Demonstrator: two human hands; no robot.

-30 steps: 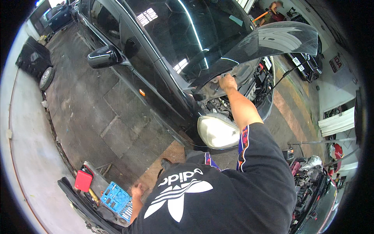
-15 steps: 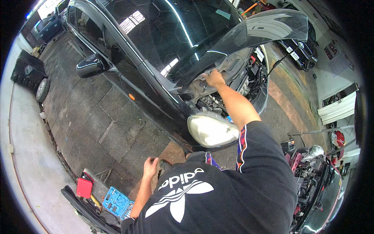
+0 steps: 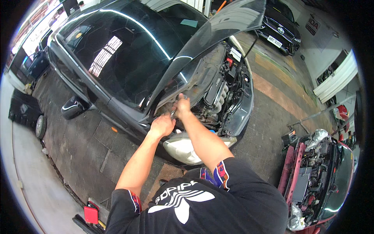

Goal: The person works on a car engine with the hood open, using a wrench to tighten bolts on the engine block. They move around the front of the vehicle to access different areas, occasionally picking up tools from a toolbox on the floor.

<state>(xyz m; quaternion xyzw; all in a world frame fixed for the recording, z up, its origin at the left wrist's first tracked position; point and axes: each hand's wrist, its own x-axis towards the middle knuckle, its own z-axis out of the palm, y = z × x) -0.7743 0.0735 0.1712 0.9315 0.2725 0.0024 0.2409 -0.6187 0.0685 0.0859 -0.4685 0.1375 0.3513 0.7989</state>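
Note:
Both hands are over the near corner of the black car's engine bay, close to the base of the windshield. My left hand is closed, with a small piece of shiny metal at its fingertips; its kind is too small to tell. Just ahead and to the right, my right hand has its fingers curled beside the grey cowl area, and what they hold is hidden. Below my forearms lies the cloudy headlight. The raised hood leans over the bay from beyond.
A side mirror sticks out at left. A partly stripped red car with its front exposed stands at right. Another black car is parked at the far right. A red case lies at the lower left, and a wheel leans near the wall.
My left hand has come up from beside my body to the engine bay, near my right hand. My view has shifted, so the car sits lower and further left.

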